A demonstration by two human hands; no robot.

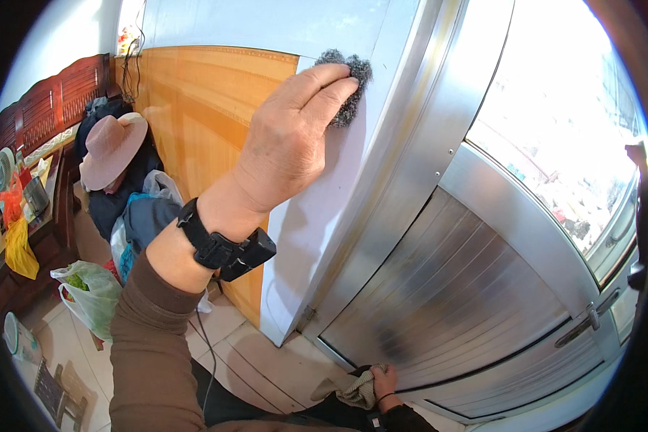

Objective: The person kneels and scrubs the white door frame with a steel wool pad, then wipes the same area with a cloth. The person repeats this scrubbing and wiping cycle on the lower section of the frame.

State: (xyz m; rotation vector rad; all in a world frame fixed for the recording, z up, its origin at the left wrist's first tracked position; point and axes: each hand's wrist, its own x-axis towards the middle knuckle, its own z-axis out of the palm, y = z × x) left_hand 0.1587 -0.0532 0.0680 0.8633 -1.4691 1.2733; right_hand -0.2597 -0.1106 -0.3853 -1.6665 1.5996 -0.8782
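Note:
My left hand (291,133) is raised against the white wall strip beside the metal door frame. Its fingers pinch a dark grey steel wool scourer (353,90), which lies against the wall surface. A black strap with a small black device (230,248) circles that wrist below a brown sleeve. Low down, near the door's bottom, my right hand (385,381) grips a striped, greyish-beige cloth (353,389) that hangs from its fingers. A thin dark band rings the right wrist.
The metal door (439,288) has a lever handle (587,320) and a bright glass pane. Wood-look panelling (201,108) covers the lower wall. At left are a pink hat (114,147) on piled clothes, a plastic bag (93,295) of greens, a small stool (57,392) and a cord (210,353).

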